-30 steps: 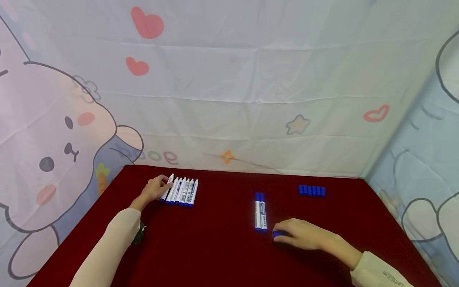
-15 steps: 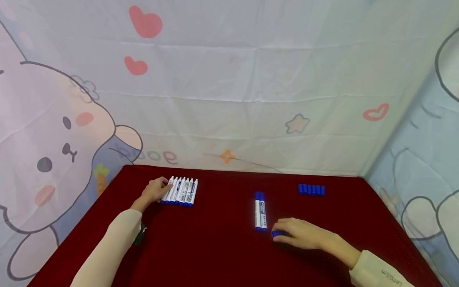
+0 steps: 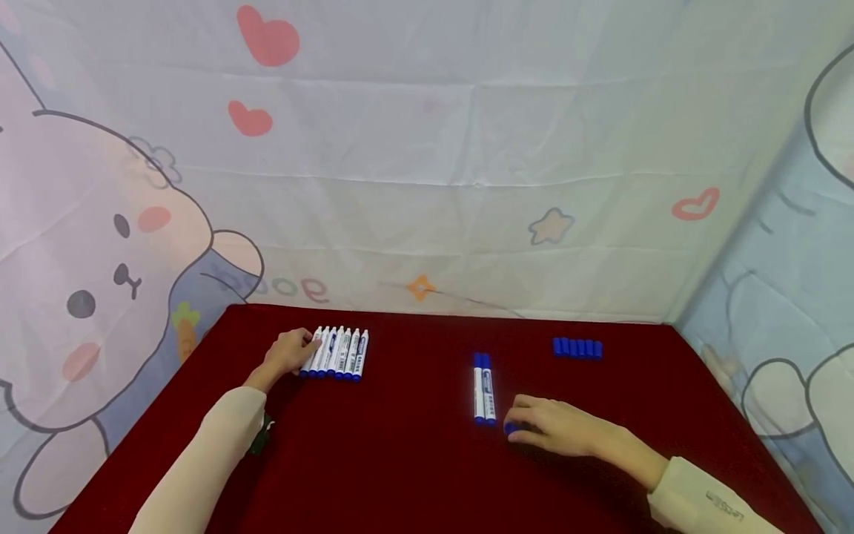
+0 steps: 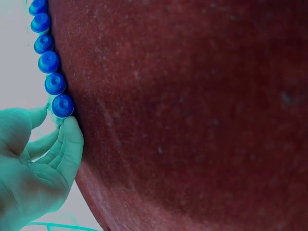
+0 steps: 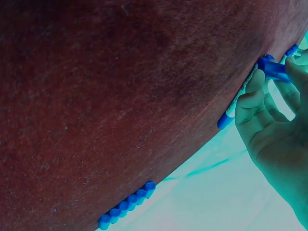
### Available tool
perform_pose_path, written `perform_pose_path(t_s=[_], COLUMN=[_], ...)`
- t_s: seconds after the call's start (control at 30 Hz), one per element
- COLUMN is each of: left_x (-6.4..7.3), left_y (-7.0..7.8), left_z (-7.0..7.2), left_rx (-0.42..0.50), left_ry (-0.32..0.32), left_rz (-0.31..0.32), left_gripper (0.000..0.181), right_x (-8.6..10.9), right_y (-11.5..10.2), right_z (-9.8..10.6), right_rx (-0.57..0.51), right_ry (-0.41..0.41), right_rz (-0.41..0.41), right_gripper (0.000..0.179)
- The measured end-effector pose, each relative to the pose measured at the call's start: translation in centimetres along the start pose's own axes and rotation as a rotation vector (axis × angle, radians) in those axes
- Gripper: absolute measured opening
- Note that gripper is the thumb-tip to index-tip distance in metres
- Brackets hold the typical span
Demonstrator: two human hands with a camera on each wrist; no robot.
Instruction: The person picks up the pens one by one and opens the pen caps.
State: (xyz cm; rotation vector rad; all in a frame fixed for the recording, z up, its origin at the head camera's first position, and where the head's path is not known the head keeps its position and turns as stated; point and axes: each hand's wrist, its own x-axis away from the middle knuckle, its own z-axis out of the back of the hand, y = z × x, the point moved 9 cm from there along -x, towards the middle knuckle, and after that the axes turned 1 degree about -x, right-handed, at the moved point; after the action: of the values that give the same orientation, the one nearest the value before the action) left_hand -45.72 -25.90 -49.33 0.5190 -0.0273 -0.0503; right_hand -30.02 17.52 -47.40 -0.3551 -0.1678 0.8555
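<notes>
My left hand (image 3: 290, 350) is at the left end of a row of white markers (image 3: 343, 354). These lie side by side, bare white tips pointing away and blue ends facing me. In the left wrist view, thumb and fingertips pinch the end marker (image 4: 62, 106) from both sides. On the right, my right hand (image 3: 554, 424) pinches a blue marker cap (image 5: 275, 70) low over the cloth; in the head view its fingers cover most of the cap. Just left of that hand lie two capped markers (image 3: 484, 389), parallel, blue caps pointing away.
Several blue caps (image 3: 577, 348) stand in a tight row at the back right of the dark red tablecloth (image 3: 400, 445). A printed fabric curtain (image 3: 400, 148) closes off the back and sides. A small dark green object (image 3: 260, 436) shows beside the left sleeve.
The leftmost marker, earlier slightly tilted and farther forward, now lies in line with the row, my left hand still on it. My right hand stays nearly in place with the cap.
</notes>
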Motion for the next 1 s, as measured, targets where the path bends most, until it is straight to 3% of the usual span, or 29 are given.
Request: perform_pose_path(t_s=[0.27,0.5,0.73,0.87,1.0], left_x=[0.4,0.8,1.8,2.5,3.2], left_y=[0.0,0.8,4.2,6.9,8.8], left_z=[1.0,3.3,4.9,4.4,3.8], left_rx=[-0.099,-0.191,-0.155,-0.149,-0.139], left_ry=[0.012,0.126,0.295,0.321,0.309], left_rz=[0.012,-0.063,-0.205,-0.295,-0.341], left_gripper=[0.044,0.036,0.022,0.020,0.018], right_x=[-0.5,-0.1,0.5,0.7,0.8], right_y=[0.7,2.2,3.6,4.8,5.8], right_z=[0.6,1.1,1.9,2.2,2.6], right_rx=[0.013,0.037,0.078,0.115,0.143], right_ry=[0.013,0.053,0.107,0.115,0.123], right_rz=[-0.008,-0.043,-0.048,-0.097,-0.143], right_gripper=[0.028,0.030,0.025,0.023,0.022])
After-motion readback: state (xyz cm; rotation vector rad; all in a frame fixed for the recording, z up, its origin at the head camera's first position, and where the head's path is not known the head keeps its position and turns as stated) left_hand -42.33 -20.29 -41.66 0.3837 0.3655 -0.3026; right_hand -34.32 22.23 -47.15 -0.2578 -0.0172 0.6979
